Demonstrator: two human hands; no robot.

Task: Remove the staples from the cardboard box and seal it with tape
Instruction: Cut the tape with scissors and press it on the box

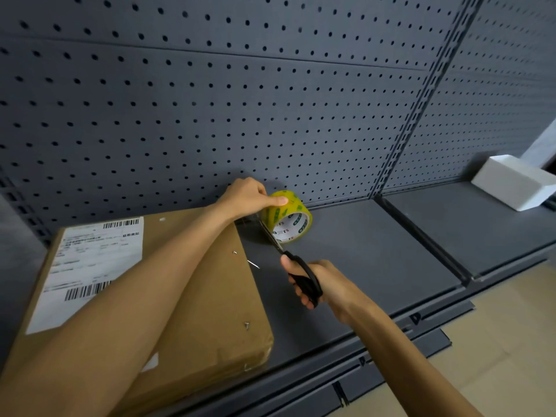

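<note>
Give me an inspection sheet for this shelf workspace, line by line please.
Surface: dark grey metal shelf, pegboard back panel behind.
Job's things: cardboard box lying flat with a shipping label; yellow tape roll standing on edge beside the box; black-handled scissors, blades at the tape.
Clutter: loose staples at the box's right edge.
Grippers: left hand holds the tape roll; right hand grips the scissors.
Cables: nothing seen.
Surroundings: white box on the next shelf section; tan floor below.
</note>
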